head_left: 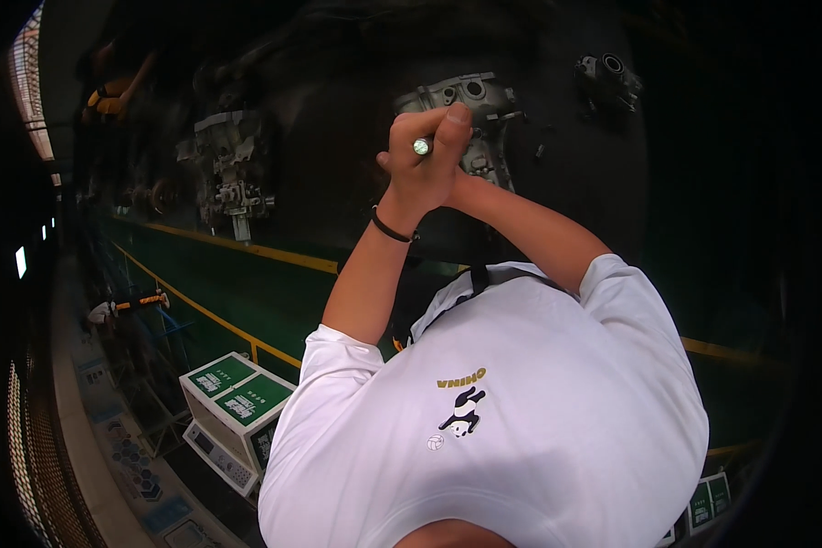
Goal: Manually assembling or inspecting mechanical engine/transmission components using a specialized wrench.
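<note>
My left hand [418, 169], with a dark band at its wrist, is closed around a slim rod-like tool [421, 146]. Only the tool's round, shiny greenish-white end shows between thumb and fingers. My right hand [459, 190] reaches in behind the left; its fingers are hidden there. Both hands are over a grey metal housing [474, 90] with round openings, which lies on a dark surface. My hands cover part of the housing, and whether they touch it I cannot tell.
Another metal assembly [233, 173] sits at the left, and a smaller part with a round bore [607, 78] at the far right. A small cylindrical piece [541, 151] lies beside the housing. Behind are a yellow rail [205, 315] and a white-and-green cabinet [237, 388]. Someone in yellow [110, 99] is at far left.
</note>
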`<state>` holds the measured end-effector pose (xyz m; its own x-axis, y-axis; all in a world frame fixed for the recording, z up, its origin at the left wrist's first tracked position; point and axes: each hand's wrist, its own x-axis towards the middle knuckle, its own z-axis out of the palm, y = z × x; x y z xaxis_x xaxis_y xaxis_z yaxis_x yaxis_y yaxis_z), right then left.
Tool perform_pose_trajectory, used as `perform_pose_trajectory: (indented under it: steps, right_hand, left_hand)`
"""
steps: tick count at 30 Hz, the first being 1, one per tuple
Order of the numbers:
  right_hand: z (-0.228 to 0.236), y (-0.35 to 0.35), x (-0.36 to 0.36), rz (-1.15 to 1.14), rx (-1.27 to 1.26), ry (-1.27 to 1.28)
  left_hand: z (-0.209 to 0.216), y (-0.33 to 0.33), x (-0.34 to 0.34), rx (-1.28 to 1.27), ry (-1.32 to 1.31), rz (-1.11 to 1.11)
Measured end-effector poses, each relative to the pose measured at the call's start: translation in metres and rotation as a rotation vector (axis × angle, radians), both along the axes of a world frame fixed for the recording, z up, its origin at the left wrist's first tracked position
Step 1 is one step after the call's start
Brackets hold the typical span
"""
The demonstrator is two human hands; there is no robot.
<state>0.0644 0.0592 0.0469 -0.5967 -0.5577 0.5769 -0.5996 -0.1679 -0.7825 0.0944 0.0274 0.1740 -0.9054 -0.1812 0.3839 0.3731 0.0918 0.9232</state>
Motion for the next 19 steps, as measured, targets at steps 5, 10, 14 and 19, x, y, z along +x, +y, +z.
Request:
perform_pose_trajectory:
  steps: [5,10,14,19]
  right_hand:
    - [-0.042,-0.004,-0.02,-0.028,-0.094,-0.023]
    - [-0.048,-0.008,-0.037,0.133,-0.027,-0.197]
    - [-0.043,0.013,-0.02,0.455,0.154,-0.536]
    - [-0.036,-0.01,-0.026,0.447,0.192,-0.048]
  left_hand:
    - [-0.035,0.008,-0.019,0.088,-0.096,0.152]
    - [-0.093,0.02,-0.015,-0.195,0.046,0.286]
    - [-0.019,0.024,-0.001,-0.026,-0.135,-0.039]
    - [0.003,0.015,-0.007,-0.147,-0.037,0.01]
